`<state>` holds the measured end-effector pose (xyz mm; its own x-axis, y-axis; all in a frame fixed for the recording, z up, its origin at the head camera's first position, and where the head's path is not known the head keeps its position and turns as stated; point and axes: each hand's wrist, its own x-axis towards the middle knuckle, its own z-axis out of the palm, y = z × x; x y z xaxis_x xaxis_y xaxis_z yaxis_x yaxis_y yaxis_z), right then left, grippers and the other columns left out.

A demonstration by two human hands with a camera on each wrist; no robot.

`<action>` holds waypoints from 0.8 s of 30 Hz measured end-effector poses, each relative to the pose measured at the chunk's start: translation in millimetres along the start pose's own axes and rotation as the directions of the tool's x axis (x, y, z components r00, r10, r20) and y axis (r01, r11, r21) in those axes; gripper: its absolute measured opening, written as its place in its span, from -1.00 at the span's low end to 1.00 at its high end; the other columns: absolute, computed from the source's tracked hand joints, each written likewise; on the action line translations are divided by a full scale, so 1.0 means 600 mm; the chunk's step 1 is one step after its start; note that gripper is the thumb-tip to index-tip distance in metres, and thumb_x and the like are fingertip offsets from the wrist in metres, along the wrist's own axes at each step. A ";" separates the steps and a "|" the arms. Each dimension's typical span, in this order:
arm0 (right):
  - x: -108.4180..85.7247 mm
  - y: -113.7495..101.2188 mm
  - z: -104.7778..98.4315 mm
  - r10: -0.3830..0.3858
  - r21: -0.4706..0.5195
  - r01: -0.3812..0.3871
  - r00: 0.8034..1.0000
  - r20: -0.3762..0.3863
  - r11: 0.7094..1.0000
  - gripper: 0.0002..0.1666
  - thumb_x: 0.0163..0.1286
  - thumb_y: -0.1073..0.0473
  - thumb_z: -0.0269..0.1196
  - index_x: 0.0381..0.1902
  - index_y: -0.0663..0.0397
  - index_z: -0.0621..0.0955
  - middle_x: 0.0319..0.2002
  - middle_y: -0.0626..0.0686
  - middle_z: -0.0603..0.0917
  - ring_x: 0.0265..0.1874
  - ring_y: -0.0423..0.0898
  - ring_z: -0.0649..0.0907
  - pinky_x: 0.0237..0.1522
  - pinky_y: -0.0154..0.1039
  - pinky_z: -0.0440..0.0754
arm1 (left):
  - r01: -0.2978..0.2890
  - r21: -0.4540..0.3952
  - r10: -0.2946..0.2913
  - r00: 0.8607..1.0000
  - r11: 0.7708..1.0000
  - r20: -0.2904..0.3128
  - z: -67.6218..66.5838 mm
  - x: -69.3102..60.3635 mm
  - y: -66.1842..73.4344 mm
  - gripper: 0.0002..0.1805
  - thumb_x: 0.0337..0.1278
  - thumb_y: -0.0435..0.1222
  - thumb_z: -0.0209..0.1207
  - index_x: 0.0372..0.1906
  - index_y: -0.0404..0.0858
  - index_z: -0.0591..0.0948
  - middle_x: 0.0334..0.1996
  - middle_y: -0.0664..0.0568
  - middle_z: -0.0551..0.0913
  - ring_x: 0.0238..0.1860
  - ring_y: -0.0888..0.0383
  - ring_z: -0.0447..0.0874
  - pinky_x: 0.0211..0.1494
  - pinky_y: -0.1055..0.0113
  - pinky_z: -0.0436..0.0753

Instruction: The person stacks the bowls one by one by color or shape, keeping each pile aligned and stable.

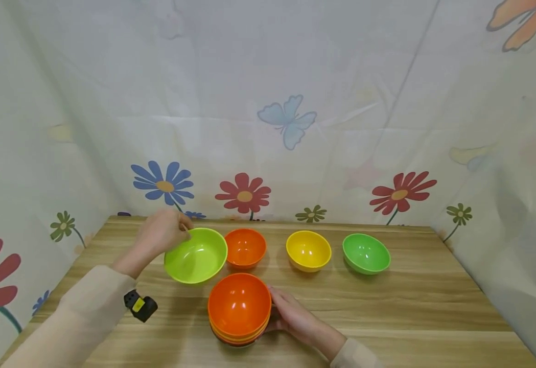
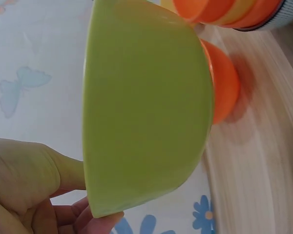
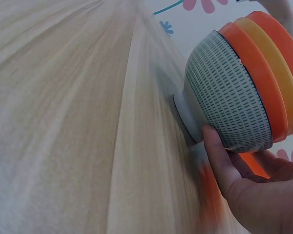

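My left hand pinches the rim of a light green bowl at its upper left; the left wrist view shows this bowl from the side, raised off the table. A stack of bowls with an orange one on top stands at the front middle. My right hand grips the stack's right side. In the right wrist view its fingers lie against the patterned bottom bowl, with orange and yellow bowls nested above.
Behind the stack stand an orange bowl, a yellow bowl and a green bowl, in a row on the wooden table. A small black and yellow object shows by the left sleeve. A flowered curtain hangs behind the table.
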<state>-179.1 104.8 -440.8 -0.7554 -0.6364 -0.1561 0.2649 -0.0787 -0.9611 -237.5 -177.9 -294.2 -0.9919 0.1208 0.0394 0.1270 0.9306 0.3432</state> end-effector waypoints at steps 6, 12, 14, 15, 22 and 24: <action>-0.001 0.000 -0.001 -0.008 0.001 0.008 1.000 0.005 1.000 -0.31 0.51 -0.12 -0.26 0.31 0.32 0.22 0.17 0.27 0.41 -0.06 0.00 0.57 -0.11 0.03 0.62 | -0.056 -0.007 0.056 0.998 0.998 -0.006 -0.013 -0.007 0.023 -0.78 0.00 -0.37 0.20 -0.20 -0.25 0.70 -0.30 -0.10 0.69 -0.29 0.01 0.60 -0.44 0.31 0.59; 0.000 -0.001 0.000 -0.005 -0.015 0.005 1.000 -0.003 1.000 -0.31 0.51 -0.13 -0.28 0.31 0.32 0.22 0.16 0.26 0.43 -0.07 -0.02 0.58 -0.08 0.03 0.61 | -0.083 0.014 0.082 0.997 0.996 0.013 -0.019 -0.016 0.050 -0.78 0.01 -0.36 0.22 -0.17 -0.26 0.69 -0.28 -0.10 0.69 -0.30 0.02 0.59 -0.40 0.30 0.61; 0.000 0.000 0.000 -0.005 -0.014 0.004 1.000 -0.009 1.000 -0.31 0.50 -0.13 -0.27 0.31 0.32 0.23 0.14 0.25 0.45 -0.08 -0.03 0.58 -0.09 0.03 0.61 | -0.088 0.014 0.088 0.996 0.996 0.012 -0.020 -0.018 0.057 -0.78 0.01 -0.36 0.22 -0.18 -0.25 0.70 -0.29 -0.09 0.69 -0.30 0.03 0.59 -0.40 0.31 0.61; 0.001 0.000 0.000 -0.005 -0.011 0.005 1.000 -0.012 1.000 -0.31 0.50 -0.13 -0.27 0.30 0.32 0.23 0.13 0.24 0.45 -0.09 -0.03 0.59 -0.09 0.03 0.61 | -0.094 0.009 0.094 0.995 0.996 0.011 -0.020 -0.019 0.061 -0.78 0.01 -0.36 0.22 -0.18 -0.25 0.70 -0.29 -0.08 0.69 -0.30 0.03 0.59 -0.39 0.31 0.61; 0.000 0.004 0.000 -0.020 -0.030 0.020 1.000 -0.011 0.999 -0.26 0.48 -0.18 -0.25 0.30 0.34 0.22 0.13 0.26 0.46 -0.08 -0.04 0.59 -0.09 0.03 0.61 | -0.120 -0.072 0.121 0.992 0.990 0.017 -0.012 -0.027 0.080 -0.79 0.00 -0.40 0.24 -0.19 -0.26 0.70 -0.31 -0.06 0.69 -0.34 0.06 0.60 -0.36 0.32 0.64; 0.000 0.005 0.001 -0.020 -0.035 0.019 1.000 -0.010 0.999 -0.26 0.48 -0.18 -0.25 0.31 0.34 0.22 0.14 0.26 0.45 -0.07 -0.04 0.58 -0.09 0.03 0.61 | -0.122 -0.087 0.125 0.992 0.989 0.023 -0.008 -0.030 0.085 -0.79 0.00 -0.41 0.24 -0.20 -0.26 0.70 -0.32 -0.06 0.69 -0.36 0.07 0.59 -0.36 0.33 0.64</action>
<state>-178.1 104.1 -443.3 -0.7663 -0.6271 -0.1394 0.2290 -0.0640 -0.9713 -213.3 -134.2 -272.8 -0.9679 0.2440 0.0601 0.2465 0.8755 0.4157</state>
